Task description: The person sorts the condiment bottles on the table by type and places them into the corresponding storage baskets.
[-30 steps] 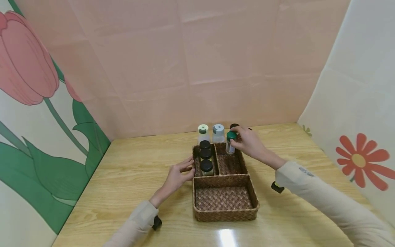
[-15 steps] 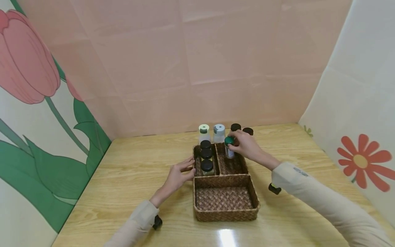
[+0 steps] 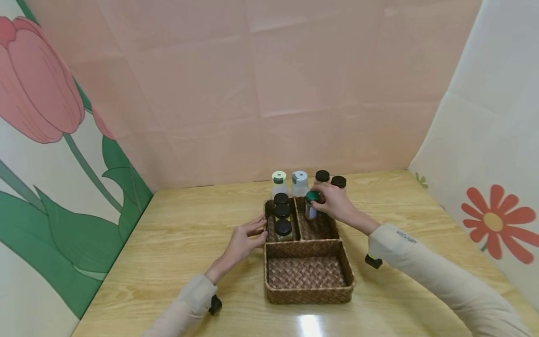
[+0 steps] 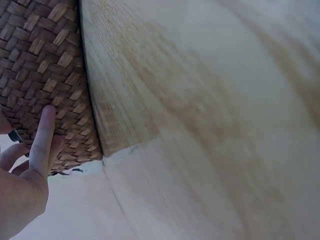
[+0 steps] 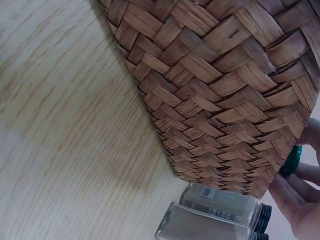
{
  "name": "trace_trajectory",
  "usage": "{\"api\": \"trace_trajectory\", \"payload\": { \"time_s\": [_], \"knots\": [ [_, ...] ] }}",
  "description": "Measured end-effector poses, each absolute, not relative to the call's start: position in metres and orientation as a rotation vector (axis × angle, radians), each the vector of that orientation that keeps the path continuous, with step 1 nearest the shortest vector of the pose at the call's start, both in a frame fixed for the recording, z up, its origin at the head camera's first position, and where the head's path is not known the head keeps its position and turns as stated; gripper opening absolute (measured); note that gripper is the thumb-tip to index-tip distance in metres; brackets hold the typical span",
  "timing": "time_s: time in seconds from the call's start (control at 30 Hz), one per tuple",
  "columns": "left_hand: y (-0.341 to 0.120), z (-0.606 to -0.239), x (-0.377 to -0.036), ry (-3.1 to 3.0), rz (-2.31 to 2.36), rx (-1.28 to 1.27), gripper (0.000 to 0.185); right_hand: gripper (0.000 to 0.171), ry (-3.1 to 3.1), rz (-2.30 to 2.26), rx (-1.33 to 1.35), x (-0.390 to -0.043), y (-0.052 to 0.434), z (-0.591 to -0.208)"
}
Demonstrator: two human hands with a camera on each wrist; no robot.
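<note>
A brown woven basket (image 3: pixel 309 295) with three compartments stands on the table. My right hand (image 3: pixel 334 202) pinches a small green-capped jar (image 3: pixel 310 211) by its cap, inside the back right compartment; whether the jar touches the bottom I cannot tell. In the right wrist view the green cap (image 5: pixel 291 160) shows between the fingers, past the basket wall (image 5: pixel 215 95). My left hand (image 3: pixel 241 241) rests its fingers on the basket's left side, and a straight finger (image 4: pixel 44 135) lies against the weave in the left wrist view. Three black-capped jars (image 3: pixel 283 228) stand in a row in the back left compartment.
Behind the basket stand a bottle with a pale green cap (image 3: pixel 279 182) and one with a pale blue cap (image 3: pixel 300 183). To their right are two black-capped jars (image 3: pixel 322 177). The front compartment (image 3: pixel 306 271) shows its bare woven bottom. A pink sheet (image 3: pixel 252 93) hangs behind the table.
My right hand has brought the green-capped jar down and slightly toward me, deeper into the back right compartment. My left hand keeps its place on the basket's side.
</note>
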State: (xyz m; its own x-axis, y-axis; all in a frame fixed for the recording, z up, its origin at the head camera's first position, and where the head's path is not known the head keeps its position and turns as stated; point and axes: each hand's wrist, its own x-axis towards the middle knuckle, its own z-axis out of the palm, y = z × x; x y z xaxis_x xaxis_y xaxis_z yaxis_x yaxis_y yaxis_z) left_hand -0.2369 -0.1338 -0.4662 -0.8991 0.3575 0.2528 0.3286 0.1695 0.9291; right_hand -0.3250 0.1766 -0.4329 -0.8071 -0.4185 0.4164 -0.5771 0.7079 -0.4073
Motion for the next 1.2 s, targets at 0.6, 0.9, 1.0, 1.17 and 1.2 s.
{"api": "trace_trajectory", "payload": {
  "time_s": [0.6,0.9,1.0,1.17,1.2],
  "knots": [
    [-0.136,-0.443,-0.225,2.341,1.9,0.705,0.042,0.041,-2.633,0.758,0.806,-0.324,0.174,-0.433],
    [-0.134,-0.448,-0.225,2.372,1.921,0.713,0.041,0.042,-2.626,0.769,0.809,-0.324,0.173,-0.432],
    [-0.135,-0.453,-0.229,2.371,1.91,0.701,0.042,0.043,-2.638,0.769,0.806,-0.324,0.174,-0.431],
    [-0.137,-0.469,-0.24,2.375,1.895,0.676,0.044,0.045,-2.656,0.778,0.816,-0.323,0.177,-0.43],
    [-0.138,-0.471,-0.241,2.377,1.897,0.676,0.044,0.046,-2.656,0.782,0.82,-0.323,0.177,-0.43]
  ]
}}
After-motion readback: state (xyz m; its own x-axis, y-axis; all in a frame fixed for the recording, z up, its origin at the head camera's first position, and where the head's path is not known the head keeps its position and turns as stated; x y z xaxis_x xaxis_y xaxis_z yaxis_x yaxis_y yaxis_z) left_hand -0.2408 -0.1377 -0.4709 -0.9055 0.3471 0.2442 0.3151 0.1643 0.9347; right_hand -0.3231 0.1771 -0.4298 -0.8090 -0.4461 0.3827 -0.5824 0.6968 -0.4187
